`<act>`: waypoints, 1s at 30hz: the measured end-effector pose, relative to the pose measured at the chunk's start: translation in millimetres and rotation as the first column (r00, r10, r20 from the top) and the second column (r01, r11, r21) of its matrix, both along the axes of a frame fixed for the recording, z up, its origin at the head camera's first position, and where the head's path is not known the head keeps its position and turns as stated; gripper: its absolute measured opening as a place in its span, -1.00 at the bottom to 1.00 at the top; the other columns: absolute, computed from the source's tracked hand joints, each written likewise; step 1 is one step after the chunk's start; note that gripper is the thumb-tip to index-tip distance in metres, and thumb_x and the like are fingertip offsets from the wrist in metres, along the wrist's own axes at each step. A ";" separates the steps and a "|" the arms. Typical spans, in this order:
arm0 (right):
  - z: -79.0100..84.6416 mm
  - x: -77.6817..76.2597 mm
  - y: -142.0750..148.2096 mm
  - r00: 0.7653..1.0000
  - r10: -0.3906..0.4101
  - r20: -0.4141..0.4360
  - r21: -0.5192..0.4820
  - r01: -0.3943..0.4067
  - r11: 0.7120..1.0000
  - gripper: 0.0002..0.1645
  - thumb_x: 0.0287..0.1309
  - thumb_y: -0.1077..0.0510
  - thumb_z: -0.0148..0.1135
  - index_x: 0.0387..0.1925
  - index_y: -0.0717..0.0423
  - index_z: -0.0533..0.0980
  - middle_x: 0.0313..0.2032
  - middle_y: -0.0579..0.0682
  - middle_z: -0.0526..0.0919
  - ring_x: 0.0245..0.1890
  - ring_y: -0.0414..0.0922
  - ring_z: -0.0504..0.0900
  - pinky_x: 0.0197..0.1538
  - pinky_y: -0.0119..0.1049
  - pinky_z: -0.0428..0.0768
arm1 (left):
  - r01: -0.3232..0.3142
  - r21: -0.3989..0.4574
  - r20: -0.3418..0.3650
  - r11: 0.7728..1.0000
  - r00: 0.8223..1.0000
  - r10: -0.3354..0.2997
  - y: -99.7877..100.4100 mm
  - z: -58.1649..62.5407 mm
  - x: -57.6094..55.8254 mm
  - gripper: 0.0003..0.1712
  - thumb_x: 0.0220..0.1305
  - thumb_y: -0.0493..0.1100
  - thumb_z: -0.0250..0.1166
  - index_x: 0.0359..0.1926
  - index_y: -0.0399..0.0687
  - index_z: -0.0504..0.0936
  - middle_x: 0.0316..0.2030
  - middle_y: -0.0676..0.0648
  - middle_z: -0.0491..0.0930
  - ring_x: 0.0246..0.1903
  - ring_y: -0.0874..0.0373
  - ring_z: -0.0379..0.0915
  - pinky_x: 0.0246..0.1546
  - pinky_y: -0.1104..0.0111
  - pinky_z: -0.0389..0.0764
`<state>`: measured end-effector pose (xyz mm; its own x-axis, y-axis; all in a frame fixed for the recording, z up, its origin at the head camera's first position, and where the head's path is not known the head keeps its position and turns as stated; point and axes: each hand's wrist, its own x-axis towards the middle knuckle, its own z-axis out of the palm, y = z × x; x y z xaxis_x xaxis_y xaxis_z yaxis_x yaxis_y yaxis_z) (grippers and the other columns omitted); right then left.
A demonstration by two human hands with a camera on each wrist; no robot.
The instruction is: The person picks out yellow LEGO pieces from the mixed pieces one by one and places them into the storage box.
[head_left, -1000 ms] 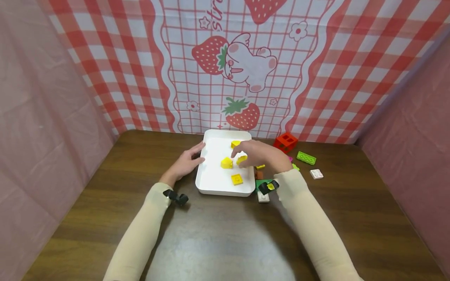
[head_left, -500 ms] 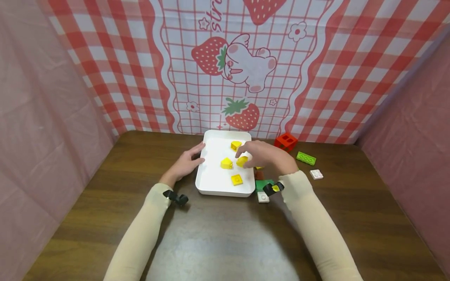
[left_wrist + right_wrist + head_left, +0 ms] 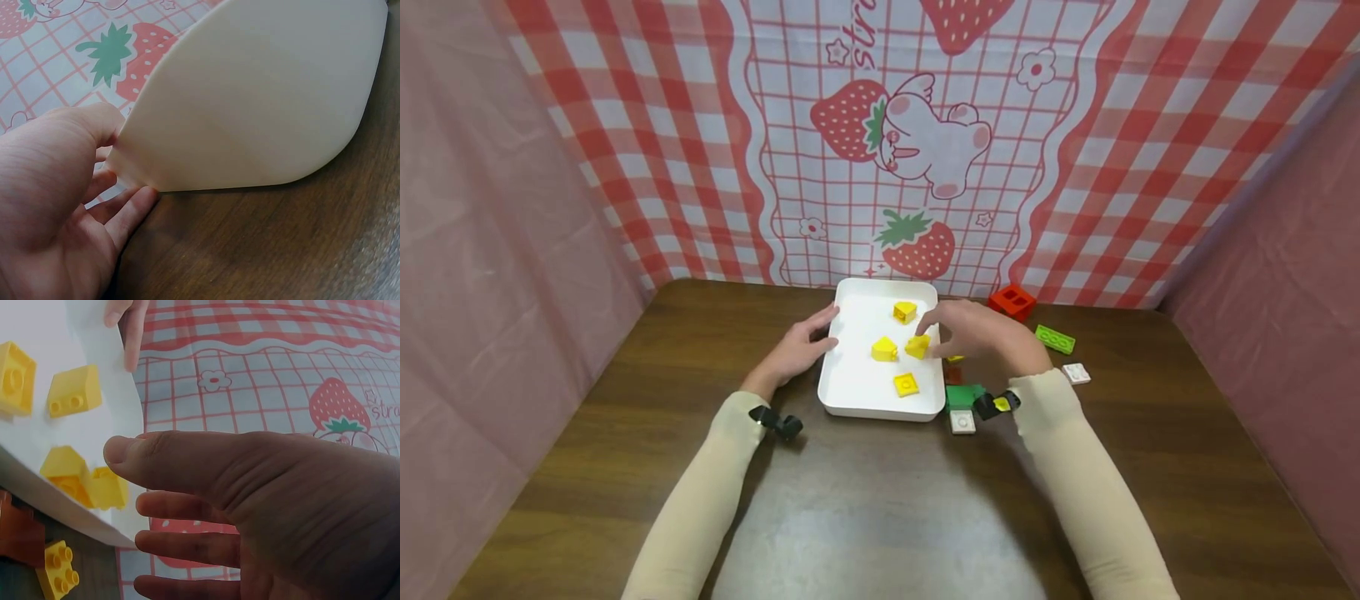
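A white tray stands on the table, with several yellow toy bricks inside: a sloped brick, another at the back, one near the right wall and a flat square piece. My left hand touches the tray's left wall with thumb and fingertips, its fingers fairly straight. Over the right rim hovers my right hand, thumb and fingers apart. In the right wrist view nothing lies between the fingers of that hand, and the yellow bricks sit beyond the thumb tip.
Right of the tray lie a green piece, a white square piece, a brown brick and a studded yellow brick. Farther right are a red block, a lime brick and a white piece. A patterned cloth hangs behind.
My right hand has drawn back to the right, away from the yellow brick by the tray's right wall, which shows more fully. The left hand and the tray have stayed put.
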<state>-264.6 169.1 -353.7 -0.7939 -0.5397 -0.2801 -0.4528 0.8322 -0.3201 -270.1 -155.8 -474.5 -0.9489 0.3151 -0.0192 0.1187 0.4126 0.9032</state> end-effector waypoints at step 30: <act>-7.7 -1.1 34.3 0.988 -0.029 -0.151 -0.051 0.022 0.998 -0.50 0.34 0.17 0.61 0.28 0.08 0.75 0.32 0.13 0.78 0.30 0.14 0.71 0.40 0.13 0.79 | 0.004 0.001 0.001 1.000 1.000 -0.004 -0.9 0.3 0.3 -0.19 0.70 -0.21 0.20 0.81 -0.09 0.14 0.87 -0.11 -0.03 0.87 -0.20 -0.14 0.85 -0.18 -0.01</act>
<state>-265.7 203.4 -361.3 -0.8387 -0.5291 -0.1292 -0.4781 0.8289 -0.2905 -269.8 -156.8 -474.2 -0.9475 0.3192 -0.0197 0.1196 0.4110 0.9038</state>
